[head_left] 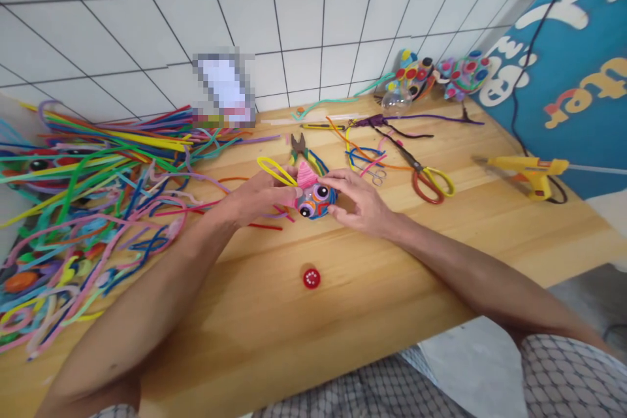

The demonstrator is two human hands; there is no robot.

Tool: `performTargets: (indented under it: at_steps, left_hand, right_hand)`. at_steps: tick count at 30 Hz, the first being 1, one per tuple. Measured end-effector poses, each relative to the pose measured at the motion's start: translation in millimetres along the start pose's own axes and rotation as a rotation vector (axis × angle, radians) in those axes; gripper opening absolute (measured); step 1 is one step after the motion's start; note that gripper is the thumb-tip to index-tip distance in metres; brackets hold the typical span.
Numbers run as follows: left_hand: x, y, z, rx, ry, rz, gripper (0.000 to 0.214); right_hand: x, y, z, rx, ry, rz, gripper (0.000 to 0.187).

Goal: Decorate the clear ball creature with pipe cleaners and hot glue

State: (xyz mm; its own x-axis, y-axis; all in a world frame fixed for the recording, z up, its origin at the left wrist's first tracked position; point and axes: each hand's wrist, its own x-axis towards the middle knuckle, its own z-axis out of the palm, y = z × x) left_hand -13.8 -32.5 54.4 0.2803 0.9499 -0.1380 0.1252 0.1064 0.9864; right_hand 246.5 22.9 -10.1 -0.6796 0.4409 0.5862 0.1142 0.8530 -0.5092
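A small craft figure [319, 210] sits between my two hands near the middle of the table. It has two bulging black-pupilled eyes, blue and orange pipe-cleaner trim, a pink striped cone [307, 174] on top and a yellow pipe-cleaner loop [275, 168] standing off to the left. My left hand [258, 197] grips its left side, with the thumb in front by the cone. From the right, my right hand [361, 202] holds it with thumb and fingers around the edge beside the upper eye. A red round cap with white dots [311, 278] lies nearer to me.
Heaped pipe cleaners [122, 144] cover the left side. Behind the figure lie pliers [298, 145], a utility knife [322, 127] and small scissors [376, 176]. Rightward are large scissors [427, 177] and a yellow glue gun [531, 173]. Decorated balls [463, 72] stand against the tiled wall.
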Motion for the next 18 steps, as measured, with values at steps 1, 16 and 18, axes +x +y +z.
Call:
performTargets:
  at_steps: [1, 16, 18]
  left_hand:
    - [0, -1, 1.4, -0.021, -0.013, -0.016, 0.03]
    - [3, -19, 23.0, -0.132, 0.203, -0.095, 0.047]
    - [3, -21, 22.2, -0.125, 0.214, -0.082, 0.045]
  right_hand:
    - [0, -1, 0, -0.007, -0.002, -0.001, 0.057]
    - [3, -6, -1, 0.048, 0.007, 0.054, 0.063]
    - [3, -6, -1, 0.046, 0.017, 0.059, 0.064]
